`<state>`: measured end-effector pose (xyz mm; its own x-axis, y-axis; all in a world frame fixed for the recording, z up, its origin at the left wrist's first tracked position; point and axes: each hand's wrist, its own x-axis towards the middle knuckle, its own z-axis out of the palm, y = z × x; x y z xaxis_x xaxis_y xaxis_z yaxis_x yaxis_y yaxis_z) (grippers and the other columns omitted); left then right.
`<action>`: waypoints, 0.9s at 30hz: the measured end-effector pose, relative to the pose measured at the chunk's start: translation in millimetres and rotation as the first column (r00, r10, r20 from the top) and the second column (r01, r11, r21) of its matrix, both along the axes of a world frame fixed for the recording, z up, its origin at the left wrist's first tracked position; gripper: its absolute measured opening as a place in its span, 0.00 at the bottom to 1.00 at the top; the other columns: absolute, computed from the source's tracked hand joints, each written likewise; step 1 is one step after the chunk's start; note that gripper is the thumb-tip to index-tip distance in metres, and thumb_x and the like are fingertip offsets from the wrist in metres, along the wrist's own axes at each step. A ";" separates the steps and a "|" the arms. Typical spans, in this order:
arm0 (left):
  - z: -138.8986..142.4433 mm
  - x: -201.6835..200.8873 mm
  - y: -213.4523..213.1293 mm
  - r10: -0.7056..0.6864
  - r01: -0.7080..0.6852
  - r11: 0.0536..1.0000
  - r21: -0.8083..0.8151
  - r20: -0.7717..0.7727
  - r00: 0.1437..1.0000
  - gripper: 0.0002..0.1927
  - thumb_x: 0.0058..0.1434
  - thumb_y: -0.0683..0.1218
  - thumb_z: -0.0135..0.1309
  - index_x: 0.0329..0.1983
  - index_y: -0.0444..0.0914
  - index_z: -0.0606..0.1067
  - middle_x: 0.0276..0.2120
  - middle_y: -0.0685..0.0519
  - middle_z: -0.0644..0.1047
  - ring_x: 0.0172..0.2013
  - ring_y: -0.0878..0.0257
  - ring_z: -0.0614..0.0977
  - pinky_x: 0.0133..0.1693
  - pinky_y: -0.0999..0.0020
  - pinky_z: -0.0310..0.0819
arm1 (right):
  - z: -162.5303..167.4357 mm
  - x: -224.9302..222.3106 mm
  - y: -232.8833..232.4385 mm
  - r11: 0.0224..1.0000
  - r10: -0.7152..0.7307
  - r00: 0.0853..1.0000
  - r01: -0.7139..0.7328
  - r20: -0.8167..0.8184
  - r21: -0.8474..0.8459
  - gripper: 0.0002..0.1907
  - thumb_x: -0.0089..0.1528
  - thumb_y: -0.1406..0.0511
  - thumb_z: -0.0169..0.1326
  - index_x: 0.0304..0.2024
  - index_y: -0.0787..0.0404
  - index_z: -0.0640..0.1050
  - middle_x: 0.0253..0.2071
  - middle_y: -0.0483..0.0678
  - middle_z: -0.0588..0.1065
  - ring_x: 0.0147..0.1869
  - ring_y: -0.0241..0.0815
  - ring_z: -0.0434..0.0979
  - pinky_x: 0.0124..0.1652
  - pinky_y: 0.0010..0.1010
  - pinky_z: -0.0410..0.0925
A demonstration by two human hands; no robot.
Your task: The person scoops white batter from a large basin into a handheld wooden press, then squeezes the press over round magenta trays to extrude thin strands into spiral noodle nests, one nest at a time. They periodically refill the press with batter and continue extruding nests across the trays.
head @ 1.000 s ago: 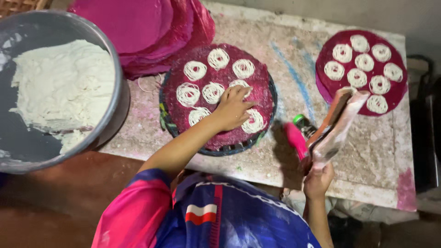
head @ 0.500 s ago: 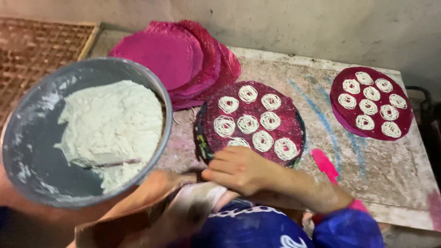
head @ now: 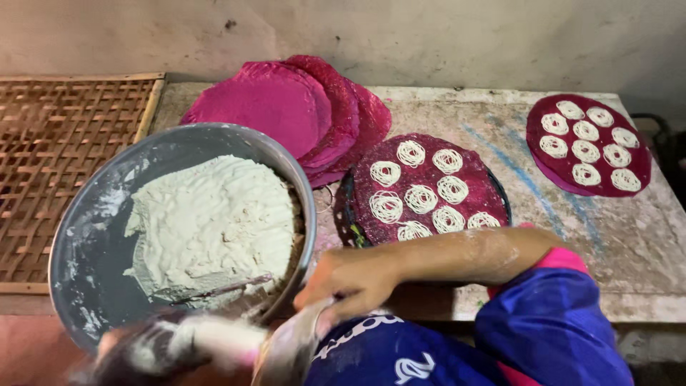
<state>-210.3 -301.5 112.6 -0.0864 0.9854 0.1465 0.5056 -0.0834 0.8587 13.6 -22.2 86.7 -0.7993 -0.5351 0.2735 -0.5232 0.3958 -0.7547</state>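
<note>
My right hand (head: 354, 282) reaches across my body from the right and grips the rim of a clear plastic piping bag (head: 286, 354) at the bottom of the view. My left hand (head: 136, 350) is blurred and coated with dough. It holds a white lump of dough (head: 221, 339) right at the bag's mouth. Just above both hands is a large grey metal bowl (head: 86, 236) half full of white dough (head: 214, 221), with a thin utensil (head: 221, 289) lying in it.
A round magenta mat (head: 486, 186) with several dough spirals lies on a dark tray on the stone table (head: 557, 214). A second filled mat (head: 639, 171) is at the far right. Bare magenta mats (head: 271, 100) are stacked at the back; a woven bamboo tray (head: 57, 143) lies at left.
My right hand left the spiral mat and came down to the piping bag beside the bowl. My left hand rose with a lump of dough. The view shifted left.
</note>
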 end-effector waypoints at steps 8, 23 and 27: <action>-111.9 -8.4 -5.9 -0.005 0.067 0.997 -0.043 0.810 0.586 0.17 0.61 0.48 0.61 0.45 0.31 0.77 0.29 0.47 0.75 0.30 0.56 0.77 0.33 0.62 0.72 | 28.7 -70.3 78.4 0.652 0.243 0.665 0.427 -0.706 0.626 0.17 0.61 0.68 0.59 0.54 0.58 0.80 0.36 0.44 0.74 0.40 0.41 0.76 0.38 0.34 0.69; -139.8 13.3 43.7 0.733 -0.803 0.485 0.346 0.339 0.589 0.15 0.61 0.39 0.60 0.50 0.35 0.73 0.38 0.53 0.79 0.40 0.65 0.80 0.44 0.71 0.75 | -13.7 -115.8 -42.1 0.761 -0.649 0.697 0.593 -0.304 -0.264 0.19 0.60 0.75 0.65 0.53 0.64 0.80 0.49 0.51 0.76 0.54 0.40 0.79 0.54 0.30 0.74; -121.9 15.5 46.6 0.825 -0.843 0.390 0.372 0.265 0.499 0.19 0.61 0.41 0.61 0.55 0.34 0.73 0.43 0.49 0.80 0.44 0.59 0.83 0.48 0.66 0.76 | -32.1 -126.5 -47.2 0.716 -0.661 0.742 0.576 -0.117 -0.394 0.14 0.62 0.75 0.62 0.50 0.67 0.79 0.49 0.51 0.75 0.53 0.40 0.80 0.52 0.30 0.76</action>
<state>-194.7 -254.9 -9.3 -0.8437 0.2529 0.4735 0.4968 0.0335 0.8672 -112.9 -69.4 54.6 -0.8070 0.2063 0.5534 -0.4193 0.4597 -0.7829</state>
